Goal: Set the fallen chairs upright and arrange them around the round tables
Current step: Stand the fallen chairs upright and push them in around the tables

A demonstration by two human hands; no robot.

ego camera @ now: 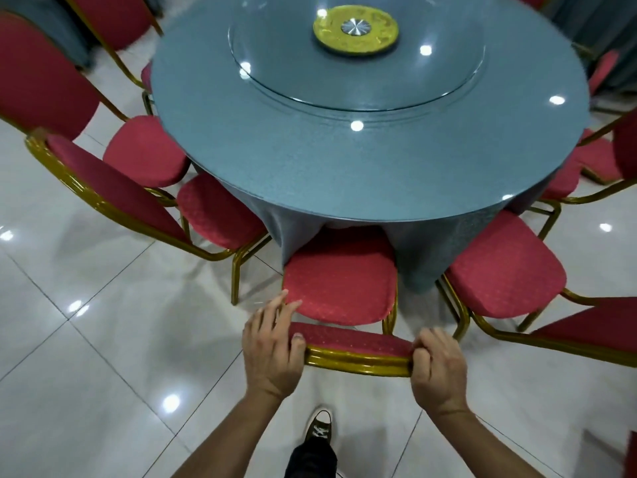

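A red-cushioned chair [339, 288] with a gold metal frame stands upright right in front of me, its seat partly under the cloth of the round blue table [344, 174]. My left hand [272, 350] rests on the left end of its backrest top, thumb on the red padding and fingers spread forward. My right hand [437, 363] is closed around the right end of the same backrest. More red chairs stand around the table: two on the left [217, 212] [144, 150], one on the right [503, 267].
A glass turntable [286, 88] with a yellow centre disc [355, 29] lies on the table. Further red chairs stand at far left [41, 81] and far right [593, 160]. The floor is glossy white tile. My shoe [319, 426] shows below the backrest.
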